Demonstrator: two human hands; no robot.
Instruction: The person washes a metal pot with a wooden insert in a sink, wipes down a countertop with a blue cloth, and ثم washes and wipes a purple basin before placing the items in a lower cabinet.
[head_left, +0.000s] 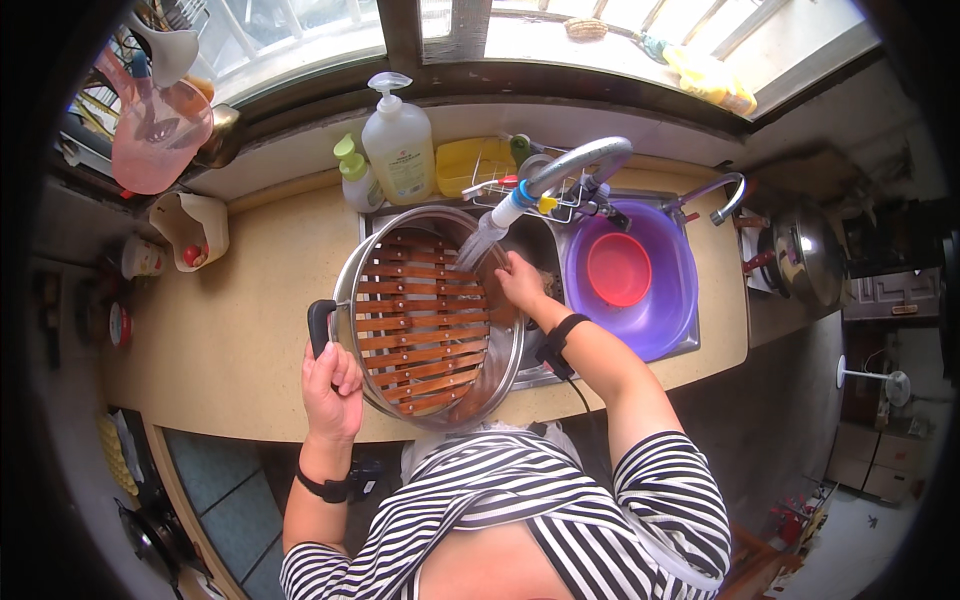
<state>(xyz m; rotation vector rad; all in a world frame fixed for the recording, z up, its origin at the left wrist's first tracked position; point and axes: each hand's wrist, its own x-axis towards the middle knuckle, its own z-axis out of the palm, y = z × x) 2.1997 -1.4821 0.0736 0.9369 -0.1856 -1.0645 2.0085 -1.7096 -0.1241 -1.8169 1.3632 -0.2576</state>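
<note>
A large round metal steamer pot (508, 360) is tilted over the left sink basin, with a brown slatted bamboo rack (424, 326) inside it. My left hand (332, 390) grips the pot's black side handle (321, 326). At the far right rim, my right hand (521, 281) touches the pot's edge; its fingers are bent, and whether they close on the rim is unclear. Water runs from the faucet's white spray head (507, 215) into the pot, onto the slats.
On the right stands a purple basin (671, 315) with a red bowl (619, 270) in it. Behind the pot are a large pump bottle (401, 154), a smaller green-topped bottle (361, 180), a yellow container (469, 165) and a wire rack. A cream container (206, 225) stands on the left counter.
</note>
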